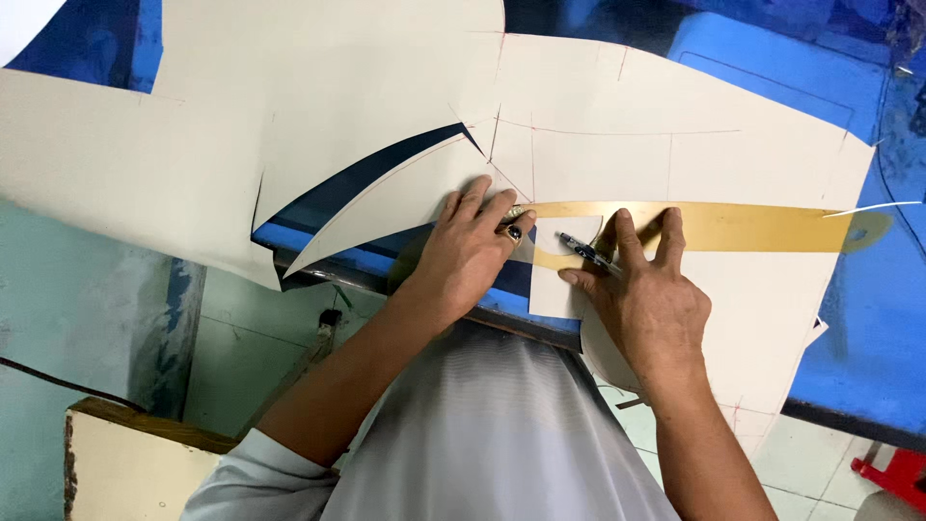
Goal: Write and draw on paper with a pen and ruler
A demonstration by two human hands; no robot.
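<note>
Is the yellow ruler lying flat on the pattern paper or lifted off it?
Flat. The yellow ruler lies along the cream pattern paper, the left hand pressing its end and the right hand holding a pen against it.

Cream pattern card (pixel 617 106) lies flat and open beyond the yellow ruler (pixel 733 227); nothing upright there, seemingly.

matt cream card sheets (pixel 675 164); translucent amber plastic ruler (pixel 743 227); glossy blue tabletop (pixel 868 318)

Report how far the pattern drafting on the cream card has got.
Done: red lines cross the cream card, and curved pieces are already cut. In hand: left hand presses the yellow curve ruler; right hand holds a pen against it. Left: the lower right card looks mostly unmarked.
</note>
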